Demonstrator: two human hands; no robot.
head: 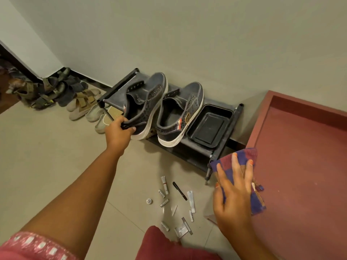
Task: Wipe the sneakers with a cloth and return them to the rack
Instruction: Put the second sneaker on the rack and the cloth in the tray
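Two dark grey sneakers with white soles are on the top shelf of a low black shoe rack (pixel 219 147) against the wall. My left hand (pixel 118 131) grips the heel collar of the left sneaker (pixel 148 98), whose heel sticks out past the rack's front edge. The right sneaker (pixel 180 113) stands beside it, heel toward me. My right hand (pixel 234 190) holds a purple and red checked cloth (pixel 238 158) at the lower right, with its fingers spread over the cloth.
A black plastic tray (pixel 223 113) lies on the rack to the right of the sneakers. Several small tubes and a black pen (pixel 179 191) are scattered on the tiled floor. Sandals and slippers (pixel 82 104) line the wall at left. A red surface with a raised rim (pixel 304 156) fills the right.
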